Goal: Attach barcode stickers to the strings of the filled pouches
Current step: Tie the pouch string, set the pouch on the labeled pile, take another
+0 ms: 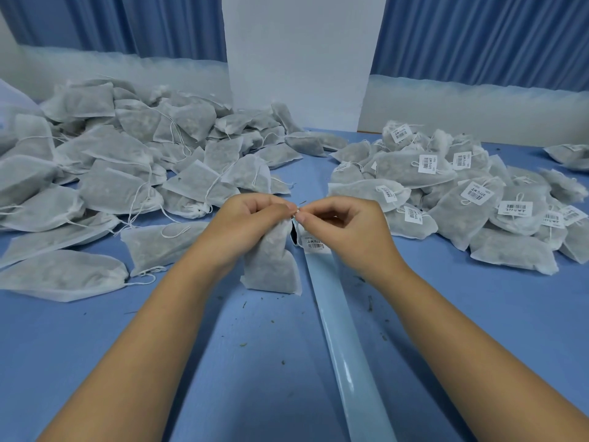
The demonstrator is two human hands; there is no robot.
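Head view looks down on a filled pouch (271, 263) standing upright at mid-table, its bottom on the blue table (255, 378). The left hand (251, 218) grips its gathered neck. The right hand (344, 224) pinches the very top of the same pouch, and the fingertips of both hands meet there; the string is too fine to make out. Just under the right hand a barcode sticker (314, 244) sits at the far end of a pale backing strip (344, 346). Unlabelled pouches (127, 161) heap on the left, stickered pouches (462, 193) on the right.
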